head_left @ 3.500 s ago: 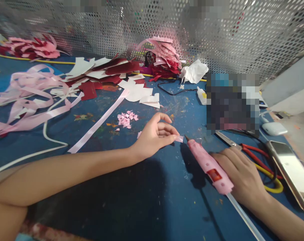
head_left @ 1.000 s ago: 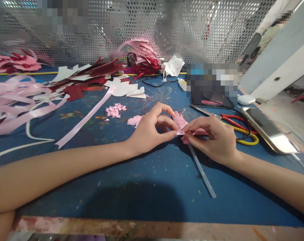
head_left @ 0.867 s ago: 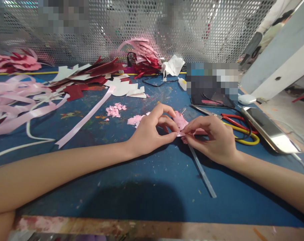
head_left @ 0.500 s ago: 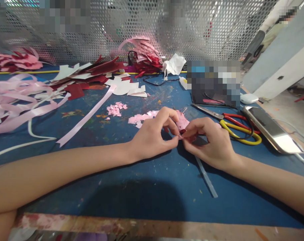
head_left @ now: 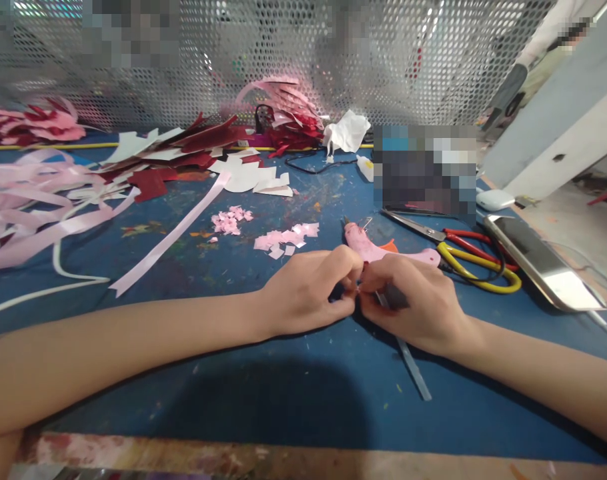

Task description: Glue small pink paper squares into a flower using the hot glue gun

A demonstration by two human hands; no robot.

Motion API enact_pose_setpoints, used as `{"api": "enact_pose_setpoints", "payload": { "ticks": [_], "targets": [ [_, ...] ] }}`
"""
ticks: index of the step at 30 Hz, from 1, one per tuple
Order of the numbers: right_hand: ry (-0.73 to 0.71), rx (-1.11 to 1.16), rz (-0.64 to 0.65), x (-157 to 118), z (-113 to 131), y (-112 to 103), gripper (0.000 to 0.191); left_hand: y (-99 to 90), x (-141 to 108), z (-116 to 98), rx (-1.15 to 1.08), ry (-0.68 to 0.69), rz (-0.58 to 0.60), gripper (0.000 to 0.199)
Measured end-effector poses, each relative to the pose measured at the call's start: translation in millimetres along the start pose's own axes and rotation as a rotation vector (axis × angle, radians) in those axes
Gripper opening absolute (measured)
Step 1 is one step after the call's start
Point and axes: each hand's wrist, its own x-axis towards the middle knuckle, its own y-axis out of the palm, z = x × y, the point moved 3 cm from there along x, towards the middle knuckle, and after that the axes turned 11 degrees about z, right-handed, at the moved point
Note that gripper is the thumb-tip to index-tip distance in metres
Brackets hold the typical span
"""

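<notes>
My left hand [head_left: 311, 293] and my right hand [head_left: 416, 300] meet fingertip to fingertip above the blue table. Both are closed in a pinch on a tiny pink ribbon piece [head_left: 358, 287], mostly hidden by the fingers. Just behind them lies a pink glue gun [head_left: 361, 243] with an orange trigger, its nozzle pointing away. A clear glue stick [head_left: 414, 373] sticks out toward me from under my right hand. Beyond my left hand are cut pink ribbon squares [head_left: 283, 238], and farther left a small pile of folded pink bits [head_left: 231, 220].
Scissors [head_left: 453, 247] with red and yellow handles lie on the right, beside a phone [head_left: 543, 260]. Loose pink ribbon [head_left: 28, 207] is heaped at the left. White and dark red scraps [head_left: 153, 183] lie toward the back, before a perforated metal screen [head_left: 283, 53].
Both hands have come slightly nearer to me, with the fingers curled more tightly together. More of the glue gun and the pink ribbon squares now shows behind them.
</notes>
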Motion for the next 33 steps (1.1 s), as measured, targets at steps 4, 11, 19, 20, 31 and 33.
{"api": "enact_pose_setpoints", "payload": {
  "ticks": [4,11,19,20,31,33],
  "targets": [
    [-0.069,-0.017,0.009,0.6,2.9,-2.2,0.021,0.3,-1.2,-1.4,0.063,0.093,0.034,0.027],
    [-0.137,0.006,0.030,-1.3,4.5,-4.0,0.018,-0.3,-2.4,-6.0,-0.021,0.194,0.027,0.027],
    [-0.085,0.046,-0.047,-0.2,2.5,-8.5,0.020,-4.1,0.3,2.4,-0.238,0.055,-0.036,0.022],
    [-0.048,0.049,-0.072,0.1,1.3,-9.6,0.019,-5.0,1.5,4.7,-0.293,0.004,-0.042,0.022],
    [0.185,0.110,-0.184,-3.2,-12.2,-10.5,0.018,-5.8,3.6,-0.2,-0.167,0.208,0.050,0.058],
    [0.172,0.114,-0.179,-2.2,-10.8,-11.2,0.018,-6.8,2.7,0.2,-0.165,0.216,0.047,0.048]
  ]
}}
